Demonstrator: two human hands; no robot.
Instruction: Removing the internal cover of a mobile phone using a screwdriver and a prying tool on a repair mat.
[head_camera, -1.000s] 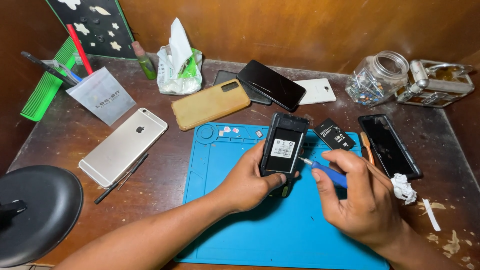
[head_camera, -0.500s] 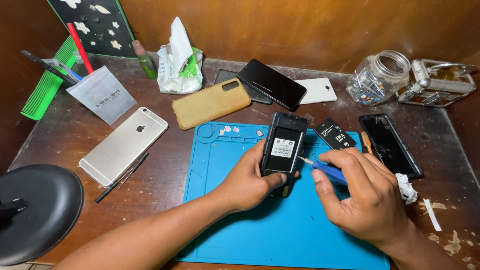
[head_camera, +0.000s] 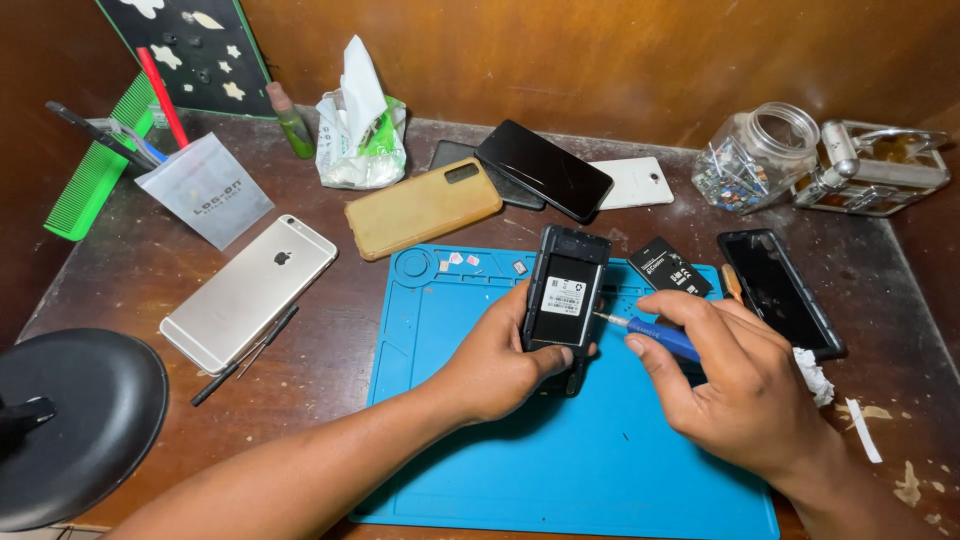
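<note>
Holding a small black phone with its back cover off, the left hand closes its grip around the lower half of the handset, thumb on the near edge, fingers wrapped under. The phone sits at the centre of the frame, tilted up off the blue work mat, its open battery bay and white label facing the camera. The right hand, at centre right, pinches a blue-handled screwdriver between thumb and fingers; this grip is tight around the handle, and the metal tip touches or nearly touches the phone's right edge.

Just right of the phone, a loose black battery lies at the mat's upper edge. Beyond it, a dark phone lies face up on the wooden bench. Above the mat lie a phone in a tan case, a black phone and a white phone. A silver phone rests face down at left, with a thin black tool beside it. A glass jar stands at upper right, and a green comb at upper left.
</note>
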